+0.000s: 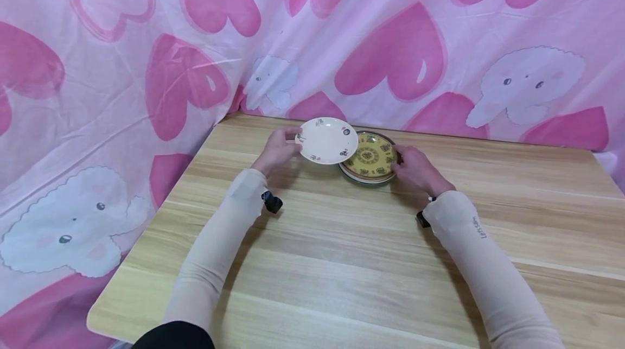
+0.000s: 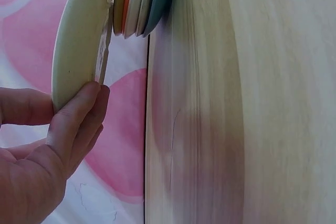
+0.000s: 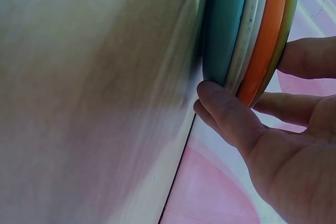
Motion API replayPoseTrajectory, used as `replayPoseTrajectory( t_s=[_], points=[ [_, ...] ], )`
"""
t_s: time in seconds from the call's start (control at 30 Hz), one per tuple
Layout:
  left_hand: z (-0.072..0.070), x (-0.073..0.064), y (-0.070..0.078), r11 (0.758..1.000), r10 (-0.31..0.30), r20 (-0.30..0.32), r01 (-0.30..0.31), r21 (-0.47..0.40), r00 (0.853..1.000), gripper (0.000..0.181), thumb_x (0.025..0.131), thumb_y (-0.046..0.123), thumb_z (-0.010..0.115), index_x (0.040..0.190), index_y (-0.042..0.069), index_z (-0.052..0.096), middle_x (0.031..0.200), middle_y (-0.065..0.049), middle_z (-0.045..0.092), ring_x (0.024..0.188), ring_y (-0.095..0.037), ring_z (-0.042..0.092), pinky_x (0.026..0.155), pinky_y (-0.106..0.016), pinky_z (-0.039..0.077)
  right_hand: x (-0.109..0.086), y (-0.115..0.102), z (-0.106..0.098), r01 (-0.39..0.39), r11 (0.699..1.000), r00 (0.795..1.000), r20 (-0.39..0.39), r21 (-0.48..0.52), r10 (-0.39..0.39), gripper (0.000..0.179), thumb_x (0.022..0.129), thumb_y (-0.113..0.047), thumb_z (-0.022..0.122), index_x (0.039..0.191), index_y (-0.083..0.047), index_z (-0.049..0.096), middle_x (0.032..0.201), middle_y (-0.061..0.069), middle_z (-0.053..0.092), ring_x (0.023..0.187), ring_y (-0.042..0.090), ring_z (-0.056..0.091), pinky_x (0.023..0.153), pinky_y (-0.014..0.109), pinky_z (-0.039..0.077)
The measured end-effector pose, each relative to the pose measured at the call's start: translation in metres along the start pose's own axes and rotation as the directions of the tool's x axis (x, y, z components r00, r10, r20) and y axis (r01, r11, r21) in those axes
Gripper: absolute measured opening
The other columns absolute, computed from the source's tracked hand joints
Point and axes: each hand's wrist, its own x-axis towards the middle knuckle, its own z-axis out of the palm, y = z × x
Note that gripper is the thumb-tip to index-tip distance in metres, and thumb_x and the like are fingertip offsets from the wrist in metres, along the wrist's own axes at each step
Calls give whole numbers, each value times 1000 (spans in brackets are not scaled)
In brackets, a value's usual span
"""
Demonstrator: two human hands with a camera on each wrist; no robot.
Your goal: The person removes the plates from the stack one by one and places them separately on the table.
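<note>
In the head view my left hand (image 1: 279, 149) pinches the left rim of a white plate (image 1: 326, 141) with small printed motifs. This plate is raised off the table and overlaps the left side of a plate stack. On top of the stack is a yellow patterned plate (image 1: 367, 156); the right wrist view shows an orange plate (image 3: 266, 38), pale plates (image 3: 247, 30) and a teal plate (image 3: 226, 30) beneath it. My right hand (image 1: 419, 169) grips the stack's right edge, with fingers at the yellow rim and others at the teal plate. The left wrist view shows the white plate's underside.
A wood-grain table (image 1: 332, 262) lies under the hands, its left edge running toward the back corner. Pink heart-patterned cloth (image 1: 390, 56) hangs behind and to the left. Small black devices (image 1: 272, 202) are worn at both wrists.
</note>
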Motion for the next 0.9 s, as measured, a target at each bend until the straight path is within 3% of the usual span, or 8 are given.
replayPoseTrajectory(
  t_s=[0.23, 0.47, 0.9],
  points=[
    [-8, -1, -3, 1000, -11, -31, 11, 1, 999, 59, 89, -5, 57, 147, 2, 47, 147, -21, 50, 120, -30, 61, 99, -38, 56, 1, 0, 1, 10, 1000, 1000, -6, 2, -10, 44, 97, -6, 51, 137, 12, 46, 108, 23, 59, 93, 30, 58, 80, 37, 51],
    [-13, -5, -8, 1000, -18, -38, 17, -23, 999, 59, 89, -6, 57, 146, 1, 47, 146, -21, 50, 120, -31, 60, 100, -41, 55, 1, 1, 2, -5, 1000, 1000, 9, 14, 5, 54, 98, -6, 50, 147, 13, 36, 125, 31, 56, 106, 35, 57, 94, 48, 51],
    [-23, -4, -14, 1000, -2, -66, 2, 1, 998, 58, 88, -9, 54, 145, -1, 47, 145, -23, 51, 114, -27, 60, 94, -35, 57, 0, 0, 1, 14, 1000, 1000, -11, -8, -14, 56, 96, -6, 51, 146, 14, 36, 125, 33, 56, 102, 36, 58, 87, 45, 52]
  ],
)
